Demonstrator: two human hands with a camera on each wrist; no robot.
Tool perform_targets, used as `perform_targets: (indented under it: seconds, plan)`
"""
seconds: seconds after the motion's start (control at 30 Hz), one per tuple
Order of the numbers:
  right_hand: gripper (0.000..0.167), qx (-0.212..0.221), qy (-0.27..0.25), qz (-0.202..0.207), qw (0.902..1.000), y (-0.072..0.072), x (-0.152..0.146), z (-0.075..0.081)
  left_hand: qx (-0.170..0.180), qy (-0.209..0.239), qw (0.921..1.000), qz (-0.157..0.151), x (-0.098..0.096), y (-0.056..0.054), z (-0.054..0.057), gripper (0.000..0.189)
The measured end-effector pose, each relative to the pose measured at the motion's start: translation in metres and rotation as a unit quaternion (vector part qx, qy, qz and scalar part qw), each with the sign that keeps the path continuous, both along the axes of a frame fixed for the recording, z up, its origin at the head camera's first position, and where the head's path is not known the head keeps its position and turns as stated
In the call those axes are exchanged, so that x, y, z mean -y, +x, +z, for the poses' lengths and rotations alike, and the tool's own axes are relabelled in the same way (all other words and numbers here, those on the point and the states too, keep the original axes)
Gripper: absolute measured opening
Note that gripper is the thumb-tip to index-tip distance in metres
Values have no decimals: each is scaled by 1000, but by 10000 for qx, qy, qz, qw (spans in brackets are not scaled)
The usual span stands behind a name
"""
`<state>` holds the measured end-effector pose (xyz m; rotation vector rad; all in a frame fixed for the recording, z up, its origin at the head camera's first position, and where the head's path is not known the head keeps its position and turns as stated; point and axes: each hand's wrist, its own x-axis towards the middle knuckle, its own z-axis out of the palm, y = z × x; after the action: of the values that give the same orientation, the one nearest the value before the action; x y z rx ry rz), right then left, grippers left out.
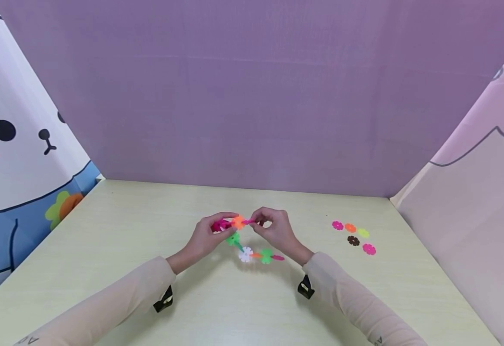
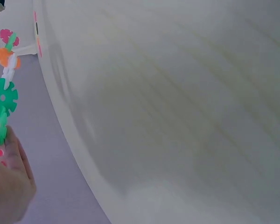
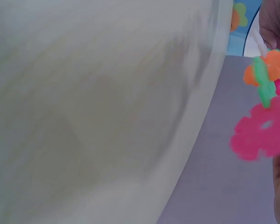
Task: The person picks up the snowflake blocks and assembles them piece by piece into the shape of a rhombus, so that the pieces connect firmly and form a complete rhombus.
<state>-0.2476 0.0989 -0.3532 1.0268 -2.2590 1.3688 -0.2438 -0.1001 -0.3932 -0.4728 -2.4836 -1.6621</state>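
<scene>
Flower-shaped plastic discs, slotted together into a curved chain, hang between the two hands in the head view. My left hand (image 1: 204,236) grips the chain's upper end, around a dark pink disc (image 1: 220,225) and an orange disc (image 1: 238,222). Between thumb and fingertips, my right hand (image 1: 279,231) pinches a pink disc (image 1: 248,222) that meets the orange one edge-on. Below run green discs (image 1: 233,239), a white disc (image 1: 245,254), an orange one seen edge-on, a light green disc (image 1: 266,256) and a pink end disc (image 1: 278,258). Fingers partly cover the upper discs.
Several loose discs lie flat on the table at the right: pink (image 1: 337,225), orange (image 1: 350,228), yellow (image 1: 363,233), dark brown (image 1: 353,240) and another pink (image 1: 369,249). The pale wooden table (image 1: 148,206) meets a purple panel (image 1: 252,120) behind; printed cloths hang at both sides.
</scene>
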Motion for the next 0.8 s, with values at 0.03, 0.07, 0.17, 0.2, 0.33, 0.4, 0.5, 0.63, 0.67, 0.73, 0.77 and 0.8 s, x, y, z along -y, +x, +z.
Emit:
perform_targets:
  seconds: [0.03, 0.07, 0.17, 0.2, 0.33, 0.4, 0.5, 0.63, 0.67, 0.73, 0.77, 0.8]
  plan:
    - [8, -21, 11, 6, 10000, 0, 0, 0, 20, -26, 10000, 11, 0, 0, 1, 34]
    - [8, -37, 15, 15, 10000, 0, 0, 1, 27, -40, 10000, 10, -1, 0, 1, 34]
    - [8, -64, 22, 18, 10000, 0, -1, 2, 3, -78, 10000, 7, -1, 0, 2, 33]
    - [8, -65, 22, 19, 10000, 0, -1, 2, -19, -96, 10000, 3, -1, 0, 2, 33]
    - [8, -47, 67, 55, 10000, -1, -2, 1, -12, -97, 10000, 18, -1, 0, 2, 33]
    - [8, -16, 100, 51, 9999, -2, -2, 1, 18, -76, 10000, 22, -1, 0, 2, 33]
    - [8, 77, 141, -2, 9999, -3, -3, -1, 93, -37, 9999, 21, -1, 0, 1, 32]
    - [8, 211, 222, -109, 9995, -4, -4, -2, 149, 41, 9999, -40, 0, 0, 0, 32]
    - [8, 235, 246, -135, 9993, -4, -4, -2, 142, 61, 9999, -59, 0, 0, -1, 31]
    - [8, 275, 294, -174, 9990, -4, -4, -2, 149, 106, 9998, -76, 0, -1, -1, 31]
    - [9, 290, 311, -183, 9989, -4, -4, -2, 153, 122, 9998, -67, 0, -1, -2, 30]
    - [9, 303, 329, -194, 9988, -4, -5, -2, 176, 137, 9997, -53, 0, -1, -1, 29]
